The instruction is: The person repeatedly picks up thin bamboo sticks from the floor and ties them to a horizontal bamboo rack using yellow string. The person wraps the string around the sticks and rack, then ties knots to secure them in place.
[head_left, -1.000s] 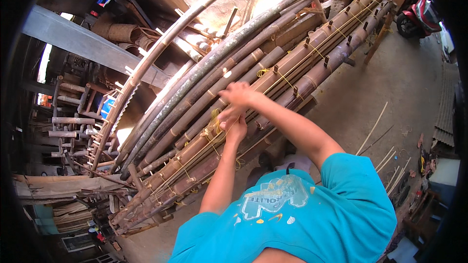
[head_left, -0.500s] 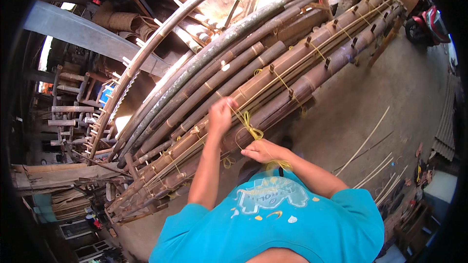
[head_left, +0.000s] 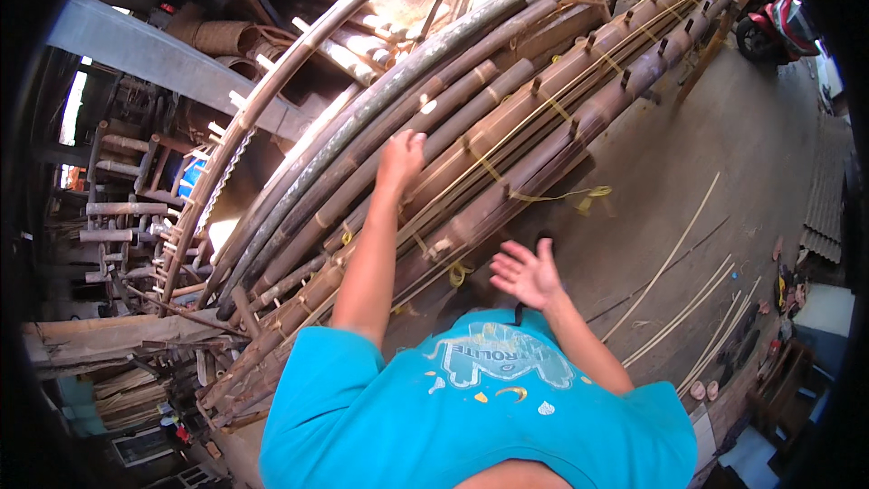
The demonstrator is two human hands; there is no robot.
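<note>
Step in hand judged to be the passing of yellow cord (head_left: 592,198) across two pegged bamboo poles, lashings of the same kind being seen along them. Bundled end of cord is seen beyond the near pole (head_left: 597,116), blurred, seemingly in mid-air above the floor (head_left: 674,140); a strand is run back from it to the pole. Left hand (head_left: 401,160) raised over the bamboo at the far side, fingers loosely curled; whether anything is gripped cannot be told. Right hand (head_left: 528,273) spread wide, palm bared, nothing held, well apart from the bundle. For the next move, it is judged, the loose end would need to be recovered by the right hand and the strand drawn snug, without snagging on the pegs (head_left: 536,87).

Against the frame half a second ago: bundle then beside the right hand, now carried off rightward; right hand opened out; left hand shifted farther across the poles.
</note>
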